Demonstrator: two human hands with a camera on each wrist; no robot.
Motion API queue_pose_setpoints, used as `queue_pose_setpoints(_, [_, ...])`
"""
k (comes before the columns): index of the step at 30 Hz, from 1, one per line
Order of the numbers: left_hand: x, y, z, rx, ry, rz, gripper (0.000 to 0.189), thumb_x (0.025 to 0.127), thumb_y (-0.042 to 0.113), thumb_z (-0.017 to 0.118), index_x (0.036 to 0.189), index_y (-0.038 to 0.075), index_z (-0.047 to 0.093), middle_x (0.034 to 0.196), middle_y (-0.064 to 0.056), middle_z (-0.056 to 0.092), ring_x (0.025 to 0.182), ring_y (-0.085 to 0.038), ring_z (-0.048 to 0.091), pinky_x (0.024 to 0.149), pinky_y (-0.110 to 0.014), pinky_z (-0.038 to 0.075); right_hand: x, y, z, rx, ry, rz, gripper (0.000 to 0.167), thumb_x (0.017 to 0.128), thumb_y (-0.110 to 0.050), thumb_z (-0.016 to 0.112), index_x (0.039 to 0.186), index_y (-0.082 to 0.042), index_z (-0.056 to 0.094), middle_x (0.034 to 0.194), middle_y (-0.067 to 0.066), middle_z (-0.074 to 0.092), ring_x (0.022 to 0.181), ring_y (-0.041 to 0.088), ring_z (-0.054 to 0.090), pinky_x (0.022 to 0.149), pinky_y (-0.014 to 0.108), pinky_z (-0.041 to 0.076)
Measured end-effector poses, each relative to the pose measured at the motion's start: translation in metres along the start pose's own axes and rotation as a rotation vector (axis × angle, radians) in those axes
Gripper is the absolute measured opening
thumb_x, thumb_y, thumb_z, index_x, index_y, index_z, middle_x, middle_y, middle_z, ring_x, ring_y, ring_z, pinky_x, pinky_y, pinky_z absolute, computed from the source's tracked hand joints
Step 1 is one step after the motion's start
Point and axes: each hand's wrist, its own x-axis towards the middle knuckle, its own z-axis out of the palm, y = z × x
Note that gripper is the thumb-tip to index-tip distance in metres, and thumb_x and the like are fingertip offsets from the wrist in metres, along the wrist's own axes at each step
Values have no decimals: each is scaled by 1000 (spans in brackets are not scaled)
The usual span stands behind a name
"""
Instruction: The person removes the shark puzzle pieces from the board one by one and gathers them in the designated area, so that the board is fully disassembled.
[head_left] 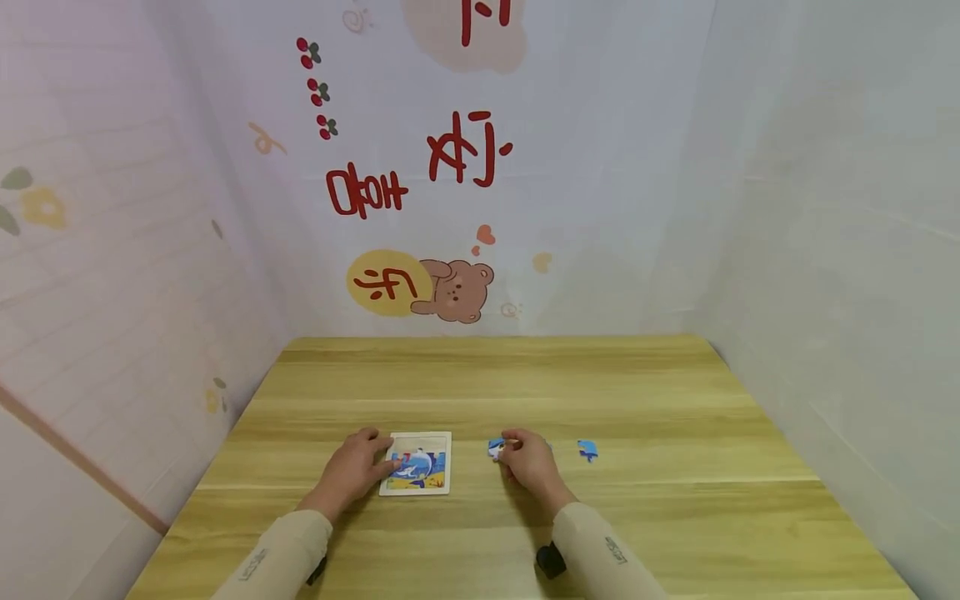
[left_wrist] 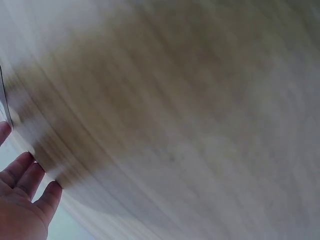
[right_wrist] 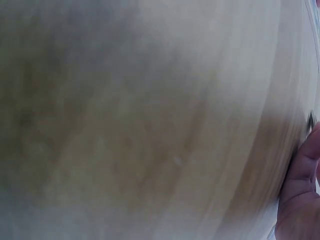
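Observation:
A square jigsaw puzzle board [head_left: 448, 477] with a white frame lies on the table, its dolphin picture partly filled in and its upper part pale. My left hand [head_left: 356, 465] rests at the board's left side, the thumb over the picture and the fingertips by the upper left corner. In the left wrist view its fingers [left_wrist: 48, 199] are fairly straight on the tabletop. To the right of the board, my right hand [head_left: 532, 463] pinches a blue and white puzzle piece [head_left: 493, 448] between thumb and fingers, close over the table. The right wrist view catches only part of that hand.
Another blue puzzle piece [head_left: 588, 450] lies on the wooden table [head_left: 675, 517], right of my right hand. A bit of blue shows just behind that hand's knuckles. Printed fabric walls [head_left: 600, 208] enclose the table at the back and both sides.

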Motion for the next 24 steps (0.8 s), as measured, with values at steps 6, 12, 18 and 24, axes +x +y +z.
queue_pose_setpoints(6, [-2,-1,-2,-4,-1,4,46,93,26,71,129,-1,64,136,-31,50,127,-50,45,102,-61,38,1,0,4,-8,26,-17,40,89,7,58,129,6,59,79,8,60,51,13,52,47,24,47])
queue_pose_setpoints(12, [-2,0,-3,-1,8,22,45,92,26,72,127,-1,65,134,-31,51,125,-50,46,101,-61,39,-1,-2,4,-20,45,-30,40,89,10,57,129,8,59,81,8,59,51,13,54,47,25,48])
queue_pose_setpoints(18, [-2,0,-2,-9,25,30,44,92,25,72,127,-2,65,133,-31,52,124,-49,47,100,-61,40,-2,-5,5,-8,57,-15,40,89,10,57,129,7,59,83,8,59,53,14,57,48,26,50])
queue_pose_setpoints(24, [-3,0,-3,-16,19,24,45,92,24,71,128,-2,65,135,-31,51,125,-49,47,101,-60,39,-2,-5,6,-3,59,-6,41,90,9,57,130,7,58,83,9,59,54,15,56,48,26,50])
